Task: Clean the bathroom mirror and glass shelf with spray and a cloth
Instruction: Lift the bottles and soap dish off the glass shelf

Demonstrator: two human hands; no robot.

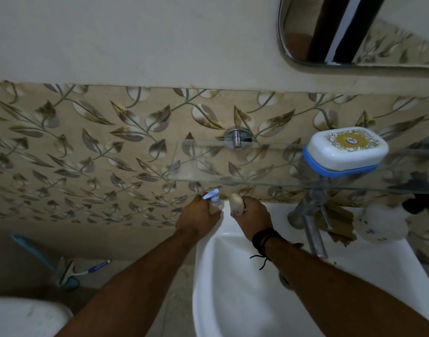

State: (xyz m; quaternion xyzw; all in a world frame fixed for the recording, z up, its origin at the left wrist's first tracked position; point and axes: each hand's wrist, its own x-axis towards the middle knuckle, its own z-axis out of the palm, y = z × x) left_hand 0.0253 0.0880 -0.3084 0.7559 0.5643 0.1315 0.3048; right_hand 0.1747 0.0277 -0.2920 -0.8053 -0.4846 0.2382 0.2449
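Note:
My left hand [198, 217] grips a small clear bottle with a pale blue pump top [214, 200] at the back left corner of the white sink [232, 283]. Right beside it, my right hand [253, 218] is closed around a pale oval object [236, 203], possibly a soap bar. Both hands are just below the front edge of the glass shelf [208, 166], which is fixed to the leaf-patterned tiles. The mirror [354, 30] with its chrome rim hangs at the top right. No cloth is visible.
A white and blue soap box [345, 150] stands on the shelf's right part. A chrome tap [310, 222] rises behind the basin. A round pale object [381, 223] lies on the sink's right rim. Brushes [62, 271] lean at the lower left, above a white toilet [24, 317].

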